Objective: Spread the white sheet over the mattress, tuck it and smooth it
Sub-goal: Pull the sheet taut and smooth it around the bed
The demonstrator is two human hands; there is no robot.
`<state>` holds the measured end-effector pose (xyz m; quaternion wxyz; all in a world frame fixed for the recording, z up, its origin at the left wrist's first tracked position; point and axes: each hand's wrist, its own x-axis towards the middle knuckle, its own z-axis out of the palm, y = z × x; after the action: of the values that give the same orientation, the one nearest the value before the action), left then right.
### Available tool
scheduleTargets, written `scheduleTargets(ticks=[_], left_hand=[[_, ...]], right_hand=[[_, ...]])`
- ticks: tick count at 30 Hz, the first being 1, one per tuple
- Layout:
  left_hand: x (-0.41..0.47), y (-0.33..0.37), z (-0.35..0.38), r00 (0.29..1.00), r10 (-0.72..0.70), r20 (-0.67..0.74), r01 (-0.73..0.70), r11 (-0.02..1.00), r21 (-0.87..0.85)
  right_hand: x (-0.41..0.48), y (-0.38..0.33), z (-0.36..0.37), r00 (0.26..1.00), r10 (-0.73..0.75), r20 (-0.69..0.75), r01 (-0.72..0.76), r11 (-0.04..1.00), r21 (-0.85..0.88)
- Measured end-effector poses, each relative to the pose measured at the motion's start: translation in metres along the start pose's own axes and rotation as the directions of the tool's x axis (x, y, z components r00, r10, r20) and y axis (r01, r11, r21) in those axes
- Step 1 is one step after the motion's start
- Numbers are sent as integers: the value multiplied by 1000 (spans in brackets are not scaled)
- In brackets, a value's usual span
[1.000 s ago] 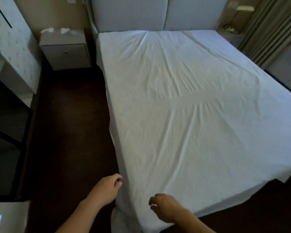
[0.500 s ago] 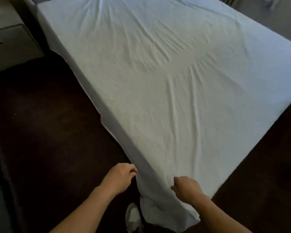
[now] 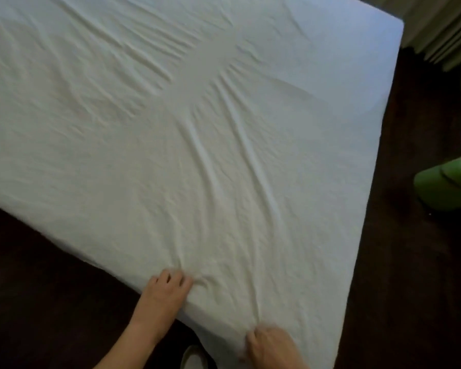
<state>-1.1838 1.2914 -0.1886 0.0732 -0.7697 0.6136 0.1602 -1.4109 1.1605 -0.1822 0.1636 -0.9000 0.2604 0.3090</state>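
Head view: left hand (image 3: 163, 296) and right hand (image 3: 273, 347) are gripping the white sheet (image 3: 197, 155) with curled fingers; its corner, hanging loose before, is being pulled taut for tucking.

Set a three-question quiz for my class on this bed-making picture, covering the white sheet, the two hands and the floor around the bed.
1. True or false: the wrinkled white fabric sheet lies spread out, not heaped.
2. Where do the left hand and right hand grip it? A) near corner B) far edge C) middle
3. Fill in: the rounded object on the dark floor at the right is ____ in colour.
Key: 1 true; 2 A; 3 green.
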Motion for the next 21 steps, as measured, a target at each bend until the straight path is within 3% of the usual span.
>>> scheduleTargets(ticks=[2, 4, 7, 9, 13, 17, 21], left_hand=[[4, -7, -4, 993, 118, -6, -118, 992, 37], [3, -12, -10, 983, 185, -1, -185, 983, 20], [6, -12, -19, 975, 187, 122, -187, 982, -14], [8, -10, -26, 974, 186, 127, -188, 982, -2], [12, -13, -32, 939, 291, 183, -302, 953, 35], [20, -32, -26, 902, 289, 319, -278, 957, -82], [7, -79, -22, 938, 306, 166, -310, 951, -3]], right_hand=[[-1, -6, -3, 998, -53, 38, 54, 998, -25], [1, -13, 8, 995, -12, -95, 12, 1000, -7], [-8, -28, 34, 993, 30, -117, -36, 998, -47], [-11, -33, 47, 994, 35, -108, -37, 999, -21], [-11, -49, 21, 966, 146, -215, -140, 989, 42], [9, -63, -2, 951, 279, -130, -276, 960, 43], [7, -80, 5, 980, 195, -41, -196, 980, -23]])
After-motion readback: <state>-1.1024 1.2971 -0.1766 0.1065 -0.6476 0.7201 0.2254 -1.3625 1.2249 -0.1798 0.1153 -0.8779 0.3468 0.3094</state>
